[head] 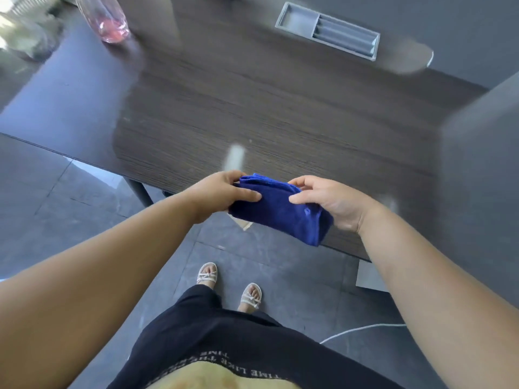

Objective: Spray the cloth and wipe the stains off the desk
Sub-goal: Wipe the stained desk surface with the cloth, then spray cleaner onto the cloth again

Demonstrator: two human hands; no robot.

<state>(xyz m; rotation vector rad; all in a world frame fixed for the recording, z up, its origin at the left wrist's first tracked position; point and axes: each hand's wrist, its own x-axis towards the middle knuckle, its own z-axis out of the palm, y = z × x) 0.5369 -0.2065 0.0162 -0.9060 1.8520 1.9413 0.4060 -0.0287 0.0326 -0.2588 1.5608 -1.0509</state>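
A folded blue cloth [280, 210] is held over the near edge of the dark wood desk [252, 108]. My left hand [222, 192] pinches its left end, thumb on top. My right hand [334, 200] grips its right end with the fingers curled round it. A clear spray bottle with pink liquid [105, 19] stands at the desk's far left; its top is out of frame. A pale smear [234, 157] lies on the desk just beyond the cloth. The picture is blurred by motion.
A grey cable tray [328, 30] is set into the desk's far side. A grey partition [483, 169] rises on the right. Below are a grey tiled floor [56, 206], a desk leg [139, 192], a white cable [362, 329] and my sandalled feet [229, 287].
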